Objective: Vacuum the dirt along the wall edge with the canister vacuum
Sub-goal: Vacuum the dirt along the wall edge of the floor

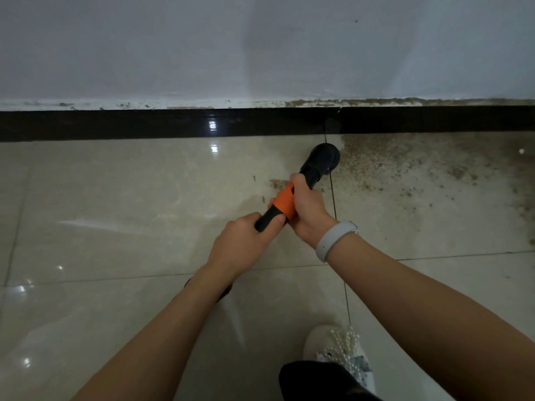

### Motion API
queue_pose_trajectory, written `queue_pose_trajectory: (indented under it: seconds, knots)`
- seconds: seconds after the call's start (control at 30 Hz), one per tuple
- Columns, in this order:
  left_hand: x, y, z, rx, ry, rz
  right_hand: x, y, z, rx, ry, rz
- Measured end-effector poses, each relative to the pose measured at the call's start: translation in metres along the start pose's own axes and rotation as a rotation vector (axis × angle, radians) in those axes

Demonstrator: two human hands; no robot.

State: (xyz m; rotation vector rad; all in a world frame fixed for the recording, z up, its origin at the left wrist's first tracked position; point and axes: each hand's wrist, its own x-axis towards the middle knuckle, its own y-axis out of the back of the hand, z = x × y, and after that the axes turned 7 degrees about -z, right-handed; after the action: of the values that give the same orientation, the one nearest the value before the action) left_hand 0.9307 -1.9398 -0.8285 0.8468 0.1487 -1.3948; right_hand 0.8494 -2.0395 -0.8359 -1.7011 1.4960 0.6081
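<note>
We grip the vacuum wand (285, 202) with our left hand (246, 241) and right hand (308, 209), its nozzle (324, 157) at the dirt (405, 169) beside the black baseboard (144, 124); next, we judge, sweep rightward.

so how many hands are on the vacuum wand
2. The left hand grips the black tube low down; the right hand grips the orange collar nearer the nozzle.

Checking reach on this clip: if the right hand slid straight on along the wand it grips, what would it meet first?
The right hand would meet the black nozzle first, then the dirt by the black baseboard. Depth is unclear.
</note>
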Motion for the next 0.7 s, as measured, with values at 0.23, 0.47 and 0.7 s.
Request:
queue_pose_trajectory:
  seconds: [0.23, 0.47, 0.7]
  knots:
    - [-0.016, 0.015, -0.018, 0.079, 0.038, 0.08, -0.001, -0.017, 0.01, 0.023, -0.061, -0.125]
    - [-0.051, 0.047, -0.071, 0.129, 0.108, 0.21, -0.006, -0.071, 0.045, -0.075, -0.175, -0.249]
    - [-0.072, 0.053, -0.092, 0.067, 0.118, 0.139, -0.022, -0.083, 0.069, -0.069, -0.218, -0.295]
